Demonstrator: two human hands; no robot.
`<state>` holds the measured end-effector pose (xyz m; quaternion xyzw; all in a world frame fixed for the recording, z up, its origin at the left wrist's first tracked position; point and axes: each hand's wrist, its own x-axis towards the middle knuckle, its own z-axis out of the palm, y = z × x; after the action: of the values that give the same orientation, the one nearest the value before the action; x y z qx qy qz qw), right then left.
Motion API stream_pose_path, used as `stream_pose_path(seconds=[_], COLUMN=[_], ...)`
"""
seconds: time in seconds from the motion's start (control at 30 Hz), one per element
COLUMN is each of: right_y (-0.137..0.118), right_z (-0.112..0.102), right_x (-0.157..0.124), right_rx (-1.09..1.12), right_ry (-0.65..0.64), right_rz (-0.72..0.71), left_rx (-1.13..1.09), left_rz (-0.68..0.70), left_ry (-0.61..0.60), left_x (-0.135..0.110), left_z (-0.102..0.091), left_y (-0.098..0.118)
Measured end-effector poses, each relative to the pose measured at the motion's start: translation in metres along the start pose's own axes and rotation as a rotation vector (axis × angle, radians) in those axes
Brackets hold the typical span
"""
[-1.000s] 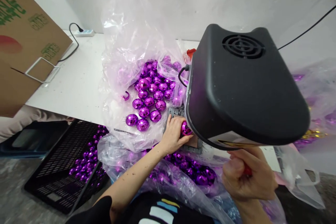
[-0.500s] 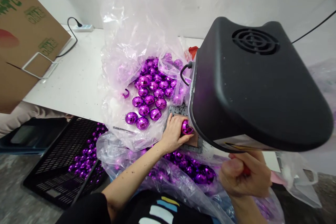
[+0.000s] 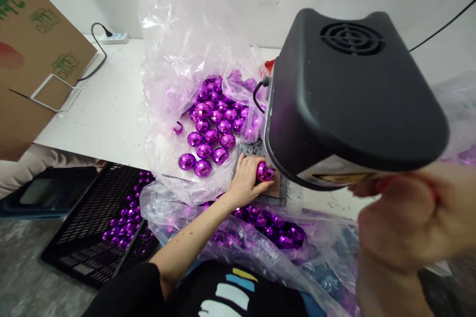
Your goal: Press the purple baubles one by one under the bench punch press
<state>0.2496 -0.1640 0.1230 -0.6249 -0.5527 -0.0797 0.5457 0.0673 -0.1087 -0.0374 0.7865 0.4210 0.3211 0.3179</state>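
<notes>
My left hand (image 3: pixel 246 179) has its fingers and thumb closed around a shiny purple faceted ball (image 3: pixel 265 172). It holds the ball over a brown pad (image 3: pixel 275 190) on a grey base plate (image 3: pixel 251 149), close beside a black-housed machine (image 3: pixel 357 104). The machine's near side hides what lies past the ball. Lower right and near the camera, my right hand (image 3: pixel 405 213) is wrapped round a red handle (image 3: pixel 386 184), mostly covered by the fingers. Several similar purple balls (image 3: pixel 211 136) lie on clear plastic just left of the machine.
Clear plastic with more purple balls (image 3: pixel 286 237) drapes over my lap. A black crate (image 3: pixel 80 242) with small purple balls stands on the floor at left. A cardboard box (image 3: pixel 40 59) and a power strip (image 3: pixel 116 38) sit on the white table (image 3: pixel 111 109). Another person's leg (image 3: pixel 40 163) shows at left.
My right hand has moved up and to the right with the red handle, coming nearer the camera. My left hand stays on the ball at the pad. The view has shifted slightly.
</notes>
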Motion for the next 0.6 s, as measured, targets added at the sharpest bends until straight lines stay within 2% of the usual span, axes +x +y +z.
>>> stream_pose_path(seconds=[0.07,0.17,0.23,0.3,0.33,0.4,0.53,0.6], right_y=[-0.010,-0.009,-0.004,0.002,0.005,0.010,0.012,0.012], right_z=[0.008,0.022,0.026,0.028,0.028,0.029,0.029,0.027], right_x=[0.024,0.041,0.043,0.042,0.041,0.041,0.041,0.040], right_rx=[0.070,0.229,0.250,0.224,0.219,0.222,0.247,0.227], right_ry=[0.082,0.042,0.043,0.070,0.080,0.090,0.064,0.045], right_rz=[-0.029,-0.009,-0.009,-0.020,-0.016,0.007,0.027,0.019], left_rx=[0.028,0.079,0.095,0.090,0.086,0.101,0.147,0.111], left_rz=[0.029,0.132,0.260,0.334,0.321,0.164,-0.382,-0.562], left_ry=[0.061,0.135,0.007,-0.230,-0.349,-0.516,-0.818,-0.898], left_x=[-0.013,-0.053,-0.084,-0.109,-0.117,-0.126,-0.124,-0.121], left_z=[0.002,0.012,0.021,0.028,0.029,0.024,0.008,0.008], left_y=[0.002,0.002,0.000,-0.003,-0.005,-0.009,-0.017,-0.021])
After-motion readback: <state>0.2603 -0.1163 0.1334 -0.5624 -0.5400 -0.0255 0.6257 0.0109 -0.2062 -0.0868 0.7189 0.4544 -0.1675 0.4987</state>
